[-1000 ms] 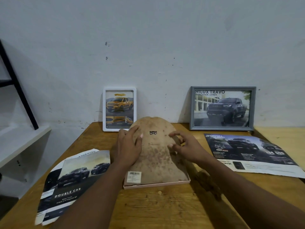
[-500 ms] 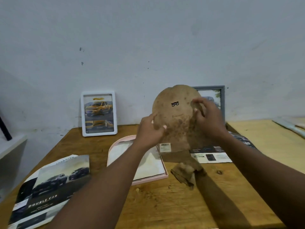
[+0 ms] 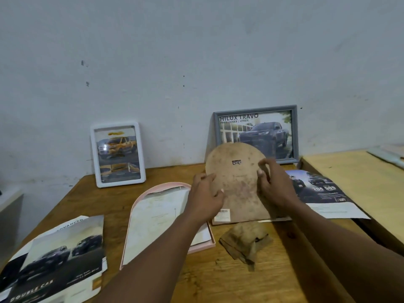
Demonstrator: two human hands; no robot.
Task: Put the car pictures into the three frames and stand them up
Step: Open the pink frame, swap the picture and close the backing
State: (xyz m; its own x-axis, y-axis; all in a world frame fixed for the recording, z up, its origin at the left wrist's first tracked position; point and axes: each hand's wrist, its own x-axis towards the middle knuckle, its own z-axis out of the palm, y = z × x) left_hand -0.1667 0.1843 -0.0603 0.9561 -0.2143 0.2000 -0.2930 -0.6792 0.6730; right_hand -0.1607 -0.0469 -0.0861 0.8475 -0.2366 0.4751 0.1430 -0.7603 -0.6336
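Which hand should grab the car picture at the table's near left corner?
Left. Both hands hold the board, but the left hand is nearer that picture, beside the pink frame; the right hand can keep the board.

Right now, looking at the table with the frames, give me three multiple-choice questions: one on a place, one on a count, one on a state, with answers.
1. Where is the white frame?
A. standing against the wall, back left
B. flat at the table's front edge
C. in the hands

2. How many frames stand upright with a car picture in them?
A. one
B. two
C. three

3. The pink arched frame is
A. closed and standing
B. lying open, backing off
C. leaning on the wall

Answers:
1 A: it stands at the wall, left of the grey frame.
2 B: only the white and grey ones stand.
3 B: the left hand and right hand hold the arched brown backing board beside it.
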